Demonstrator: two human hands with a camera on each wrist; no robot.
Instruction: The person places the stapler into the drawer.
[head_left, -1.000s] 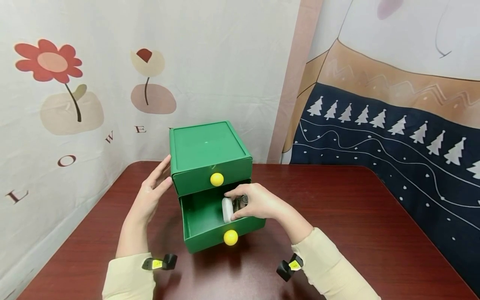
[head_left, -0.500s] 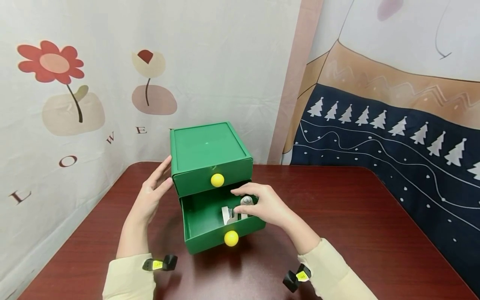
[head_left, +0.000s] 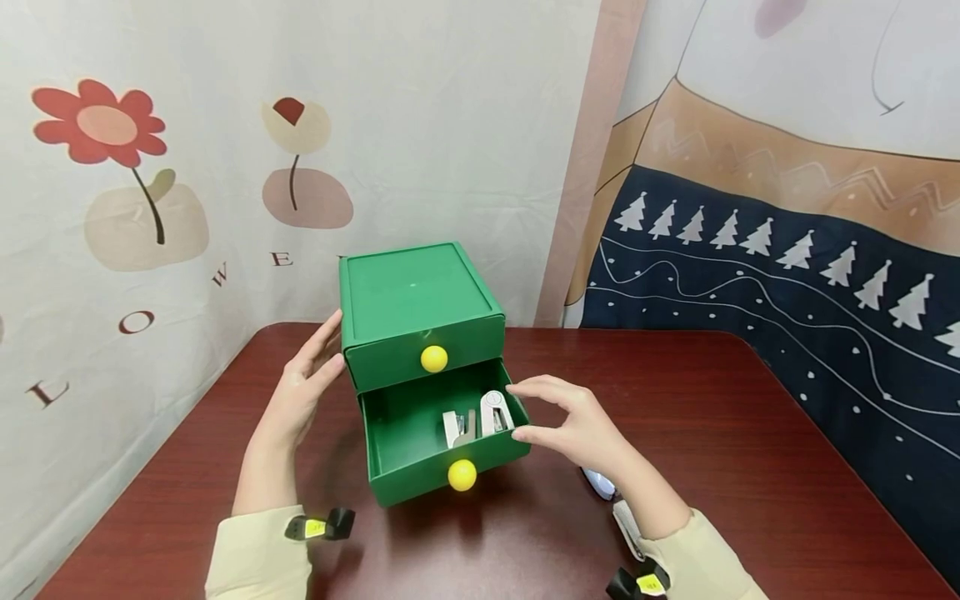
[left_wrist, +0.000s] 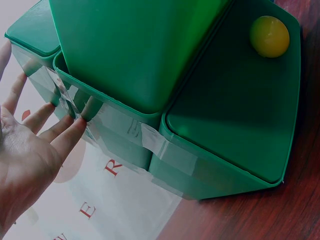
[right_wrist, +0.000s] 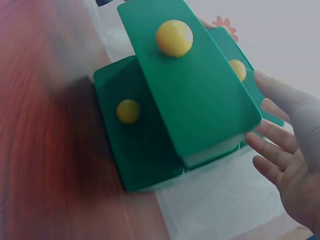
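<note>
A green cabinet with yellow knobs stands on the table, its middle drawer pulled out. Inside the drawer's right part lie two small white staplers, one upright by the right wall and another stapler to its left. My left hand rests with fingertips against the cabinet's left side, fingers spread, as the left wrist view also shows. Just off the drawer's right edge is my right hand, its fingers spread and holding nothing. Whether its fingertips touch the drawer wall, I cannot tell.
A light-blue object and a white, elongated object lie on the dark red wooden table, partly hidden by my right forearm. Printed curtains hang behind the table. Clear tape runs along the cabinet's side.
One second ago my right hand held a white stapler in the drawer. It has let go and moved right, out of the drawer, uncovering both staplers. My left hand stays put.
</note>
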